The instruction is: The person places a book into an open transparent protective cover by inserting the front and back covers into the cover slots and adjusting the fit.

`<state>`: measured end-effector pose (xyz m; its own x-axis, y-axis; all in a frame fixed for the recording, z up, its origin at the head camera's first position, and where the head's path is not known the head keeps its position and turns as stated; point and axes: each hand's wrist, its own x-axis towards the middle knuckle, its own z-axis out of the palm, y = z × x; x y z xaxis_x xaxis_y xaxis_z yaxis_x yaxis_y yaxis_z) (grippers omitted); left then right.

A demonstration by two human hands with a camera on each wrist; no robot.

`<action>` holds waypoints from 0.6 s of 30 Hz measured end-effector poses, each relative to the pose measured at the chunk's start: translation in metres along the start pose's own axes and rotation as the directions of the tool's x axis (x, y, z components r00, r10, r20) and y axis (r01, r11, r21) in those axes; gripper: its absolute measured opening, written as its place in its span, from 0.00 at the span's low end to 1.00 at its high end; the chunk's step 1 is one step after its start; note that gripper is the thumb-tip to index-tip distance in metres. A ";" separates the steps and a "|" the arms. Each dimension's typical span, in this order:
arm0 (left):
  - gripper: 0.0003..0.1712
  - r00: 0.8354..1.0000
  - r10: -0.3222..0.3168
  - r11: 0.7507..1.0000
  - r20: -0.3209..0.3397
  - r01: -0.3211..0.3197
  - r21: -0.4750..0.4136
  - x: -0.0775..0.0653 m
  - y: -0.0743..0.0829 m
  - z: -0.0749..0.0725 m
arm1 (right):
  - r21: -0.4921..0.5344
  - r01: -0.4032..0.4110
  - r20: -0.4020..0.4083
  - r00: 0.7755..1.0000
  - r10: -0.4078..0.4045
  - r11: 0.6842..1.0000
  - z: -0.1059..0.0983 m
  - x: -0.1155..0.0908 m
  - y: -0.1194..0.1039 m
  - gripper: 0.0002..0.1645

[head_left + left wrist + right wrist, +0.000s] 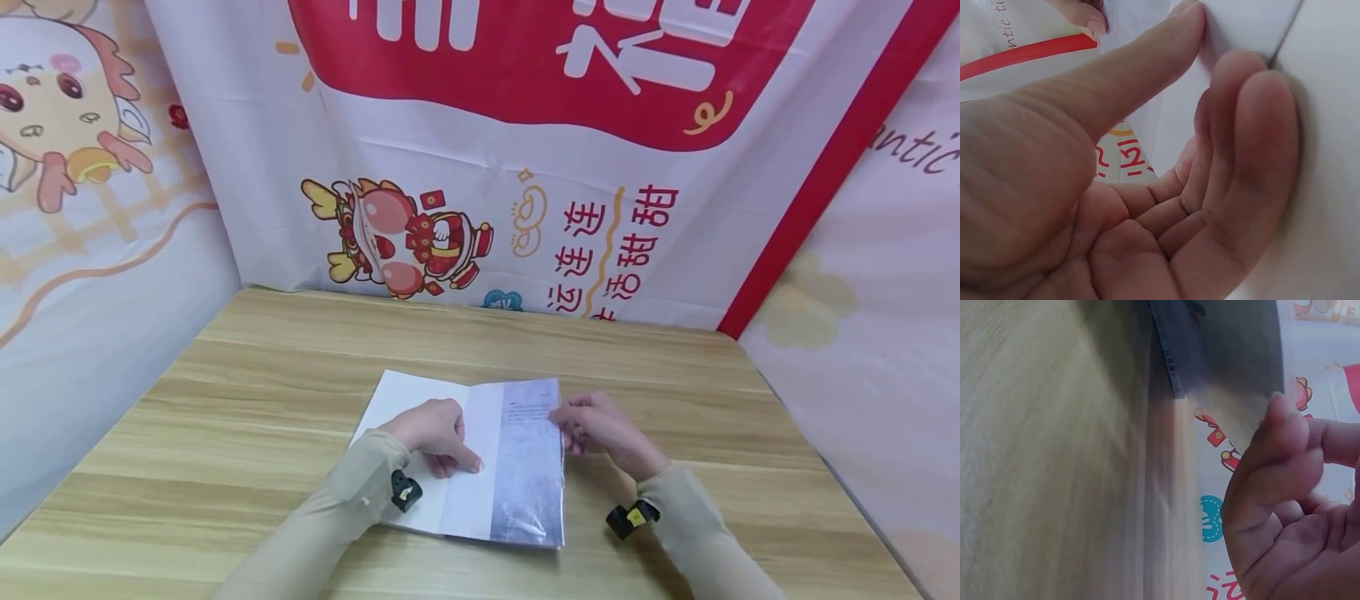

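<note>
An open book (468, 508) lies on the table, with a blank white page on the left and a white strip beside a grey-blue printed cover flap (528, 467) on the right. The flap has a glossy, plastic-like sheen. My left hand (437, 435) rests on the book near its middle fold, thumb extended onto the paper. In the left wrist view, the fingertips of the left hand (1166, 156) touch the white page. At the flap's outer edge, my right hand (603, 429) pinches it. The right wrist view shows the right hand (1297, 500) gripping the dark cover (1229, 350), lifted off the table.
The wooden table (247, 392) extends around the book on all sides. Behind it hangs a white and red printed cloth (465, 133), with more printed cloth at left and right. Black wrist cameras (405, 492) are strapped to both sleeves.
</note>
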<state>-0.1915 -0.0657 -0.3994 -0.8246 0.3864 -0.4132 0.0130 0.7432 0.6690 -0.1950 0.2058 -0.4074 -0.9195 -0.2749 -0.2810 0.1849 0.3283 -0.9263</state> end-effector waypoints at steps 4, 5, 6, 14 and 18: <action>0.20 1.000 0.000 1.000 0.011 0.000 -0.005 0.000 0.001 -0.001 | -0.048 0.019 -0.028 0.999 -0.020 0.999 0.001 0.001 0.001 0.15; 0.20 1.000 -0.001 1.000 0.014 0.001 -0.006 0.000 0.001 -0.001 | -0.052 0.021 -0.034 0.999 -0.023 0.998 0.002 0.001 0.001 0.16; 0.20 1.000 0.000 1.000 0.016 0.001 -0.010 0.000 0.001 -0.001 | -0.051 0.021 -0.037 0.999 -0.023 0.998 0.002 0.001 0.001 0.16; 0.20 0.999 0.008 0.999 0.046 -0.006 -0.042 -0.001 0.000 -0.003 | -0.039 0.036 -0.033 0.999 -0.038 0.999 0.002 0.002 0.002 0.16; 0.19 0.998 0.014 0.998 0.066 -0.010 -0.064 -0.002 0.000 -0.006 | -0.060 0.049 -0.038 0.998 -0.051 0.997 0.002 0.003 0.003 0.16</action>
<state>-0.1930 -0.0698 -0.3946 -0.7849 0.4322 -0.4439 -0.0154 0.7026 0.7114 -0.1970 0.2041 -0.4111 -0.9403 -0.2566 -0.2236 0.1189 0.3680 -0.9222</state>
